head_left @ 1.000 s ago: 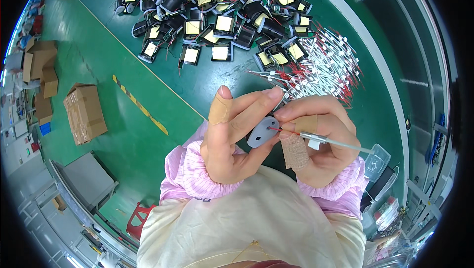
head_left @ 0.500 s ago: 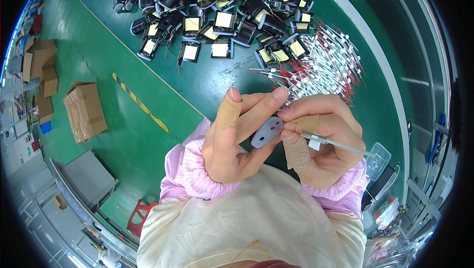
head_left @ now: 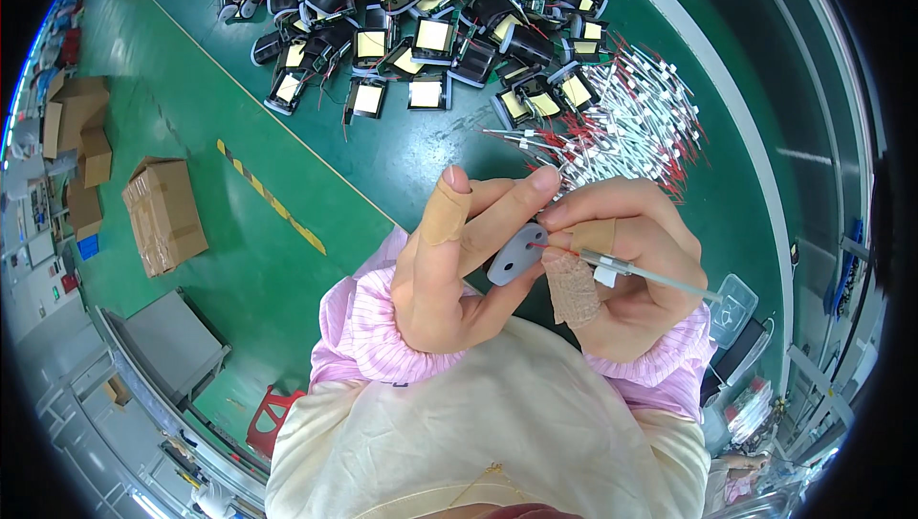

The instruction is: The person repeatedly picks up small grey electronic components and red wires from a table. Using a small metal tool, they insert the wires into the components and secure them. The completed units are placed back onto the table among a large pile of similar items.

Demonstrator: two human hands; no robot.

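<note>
Just below the centre of the frame, the left hand (head_left: 454,270) pinches a small grey plastic disc (head_left: 515,253) between thumb and fingertips, its face with two small holes turned toward the camera. The right hand (head_left: 626,270) closes around a thin white-sleeved lead wire (head_left: 650,275), thumb and forefinger gripping it near its red tip, which touches the disc at one of the holes. A white tag sits on the wire just behind the fingers. Tan bandage tape wraps the left thumb and two right fingers.

The disc looks light and rigid, probably smooth enough to slip, so an edge grip like the one shown suits it. The wire looks light and springy, its bare end likely easy to bend; holding it close to the tip gives the steadiest aim.

On the green work surface (head_left: 287,232) toward the upper right lies a loose heap of white wires with red ends (head_left: 631,127), and across the top a pile of black transformer cores with yellow tape (head_left: 421,12), leads trailing. A clear plastic tray (head_left: 732,309) sits at the right edge beside the right hand; what it holds cannot be told. At the left are brown cardboard boxes (head_left: 163,213), closed or too small to see into, and a red stool (head_left: 273,419) shows at the lower left. Pink striped cuffs (head_left: 368,328) and a cream apron (head_left: 478,423) fill the bottom.
</note>
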